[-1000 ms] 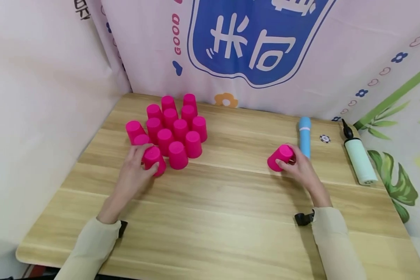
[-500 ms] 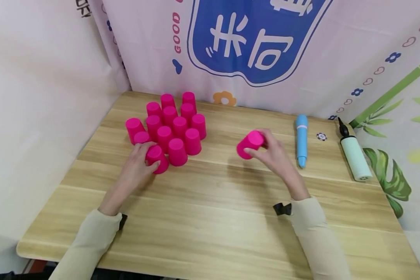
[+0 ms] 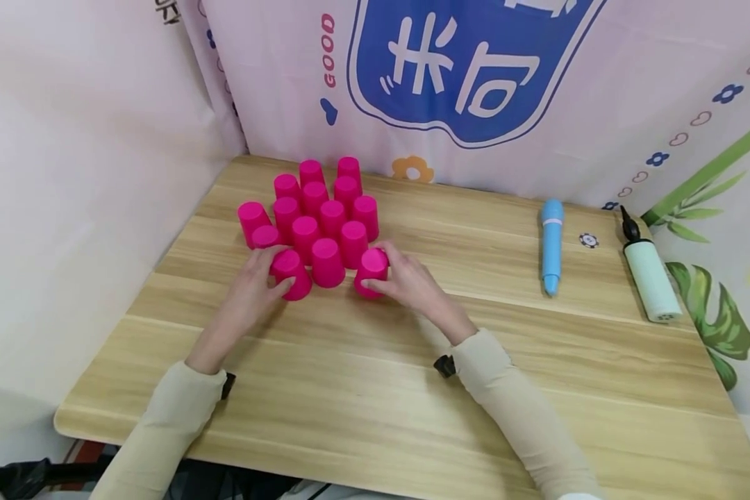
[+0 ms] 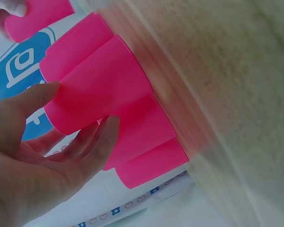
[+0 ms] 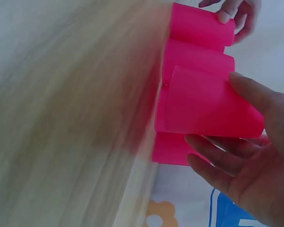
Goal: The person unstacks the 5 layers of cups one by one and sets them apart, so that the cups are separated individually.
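Note:
Several pink cups stand upside down in a tight cluster (image 3: 332, 219) on the left half of the table. At the cluster's near left corner, my left hand (image 3: 250, 285) holds a pink cup (image 3: 292, 278) between thumb and fingers; the left wrist view shows that cup (image 4: 99, 90) with the thumb on one side. My right hand (image 3: 412, 281) grips another pink cup (image 3: 371, 272) at the cluster's near right corner. In the right wrist view this cup (image 5: 208, 104) lies in front of its neighbours, with thumb above and fingers below.
On the right of the wooden table (image 3: 412, 417) lie a blue pen-shaped tube (image 3: 551, 246), a small round chip (image 3: 589, 240) and a pale green hand pump (image 3: 652, 278). A printed curtain (image 3: 287, 90) hangs along the back edge.
My right hand has carried its cup leftward from near the blue tube to the cluster's near right corner. The left hand has stayed on its cup, which has shifted slightly.

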`<state>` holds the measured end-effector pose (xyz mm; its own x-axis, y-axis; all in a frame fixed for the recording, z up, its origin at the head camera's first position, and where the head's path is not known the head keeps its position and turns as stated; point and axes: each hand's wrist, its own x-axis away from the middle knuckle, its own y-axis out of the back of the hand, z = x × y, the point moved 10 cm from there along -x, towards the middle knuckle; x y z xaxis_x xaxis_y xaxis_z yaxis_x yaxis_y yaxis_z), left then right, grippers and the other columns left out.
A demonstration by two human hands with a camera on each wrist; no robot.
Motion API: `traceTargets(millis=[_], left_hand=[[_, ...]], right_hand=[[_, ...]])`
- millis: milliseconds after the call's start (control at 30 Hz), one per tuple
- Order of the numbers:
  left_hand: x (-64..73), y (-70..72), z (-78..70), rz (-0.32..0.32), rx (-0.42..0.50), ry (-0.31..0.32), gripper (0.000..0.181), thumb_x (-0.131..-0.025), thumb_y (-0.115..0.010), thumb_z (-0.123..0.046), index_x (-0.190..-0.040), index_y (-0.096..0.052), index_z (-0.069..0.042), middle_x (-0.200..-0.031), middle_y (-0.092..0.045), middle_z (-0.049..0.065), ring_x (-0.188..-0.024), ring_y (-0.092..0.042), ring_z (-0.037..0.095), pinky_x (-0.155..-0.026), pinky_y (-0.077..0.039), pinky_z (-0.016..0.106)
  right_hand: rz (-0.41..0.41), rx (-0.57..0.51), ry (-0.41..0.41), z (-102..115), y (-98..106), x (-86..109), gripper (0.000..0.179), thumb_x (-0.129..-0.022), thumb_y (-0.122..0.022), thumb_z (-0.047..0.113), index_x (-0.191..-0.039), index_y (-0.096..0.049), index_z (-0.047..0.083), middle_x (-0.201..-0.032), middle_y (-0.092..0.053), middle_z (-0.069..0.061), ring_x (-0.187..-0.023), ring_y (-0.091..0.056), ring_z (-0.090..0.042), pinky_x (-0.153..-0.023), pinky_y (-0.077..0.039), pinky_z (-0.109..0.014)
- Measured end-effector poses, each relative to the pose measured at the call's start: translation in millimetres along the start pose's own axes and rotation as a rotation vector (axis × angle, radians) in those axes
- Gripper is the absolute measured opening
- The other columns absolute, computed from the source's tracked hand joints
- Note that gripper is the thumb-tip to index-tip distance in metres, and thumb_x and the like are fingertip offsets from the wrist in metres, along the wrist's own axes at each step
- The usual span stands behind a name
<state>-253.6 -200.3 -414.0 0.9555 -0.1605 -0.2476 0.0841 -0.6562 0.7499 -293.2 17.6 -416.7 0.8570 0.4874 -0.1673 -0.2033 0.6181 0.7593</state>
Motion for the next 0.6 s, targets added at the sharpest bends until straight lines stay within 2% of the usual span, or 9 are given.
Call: traceTargets(millis=[200, 367, 500, 600], left_hand=[[2.8, -4.8, 2.0, 0.002, -0.008, 0.009, 0.055, -0.088, -0.067, -0.001, -0.136, -0.040, 0.005, -0.123, -0.045, 0.025, -0.099, -0.050, 0.036, -0.083, -0.049, 0.050], [7.5, -3.7, 2.9, -0.026, -0.014, 0.001, 0.057, -0.087, -0.067, -0.001, -0.136, -0.039, 0.006, -0.124, -0.045, 0.025, -0.098, -0.050, 0.036, -0.083, -0.049, 0.051], [13.0, 0.5, -0.7, -0.064, -0.029, -0.034, 0.059, -0.086, -0.069, 0.000, -0.136, -0.038, 0.006, -0.125, -0.044, 0.026, -0.102, -0.050, 0.038, -0.086, -0.048, 0.053], [21.3, 11.2, -12.7, -0.130, -0.072, -0.086, 0.059, -0.085, -0.070, -0.001, -0.135, -0.039, 0.007, -0.126, -0.045, 0.027, -0.105, -0.050, 0.039, -0.085, -0.050, 0.054]], right_hand=[[0.020, 0.008, -0.055, -10.0, -16.7, -5.4, 0.061, -0.081, -0.078, 0.029, -0.127, -0.044, 0.008, -0.107, -0.063, -0.008, -0.097, -0.061, -0.020, -0.082, -0.054, -0.034], [0.028, -0.006, -0.057, -9.6, -24.7, -6.8, 0.064, -0.081, -0.078, 0.031, -0.129, -0.044, 0.007, -0.107, -0.063, -0.009, -0.097, -0.062, -0.020, -0.083, -0.053, -0.034], [0.033, 0.003, -0.055, -7.8, -25.2, -5.7, 0.070, -0.082, -0.076, 0.035, -0.136, -0.042, 0.007, -0.115, -0.062, -0.010, -0.104, -0.061, -0.022, -0.086, -0.053, -0.037], [0.043, 0.031, -0.080, -11.1, -14.9, 6.1, 0.071, -0.087, -0.068, 0.043, -0.142, -0.037, 0.010, -0.127, -0.058, -0.013, -0.111, -0.060, -0.027, -0.088, -0.052, -0.043]])
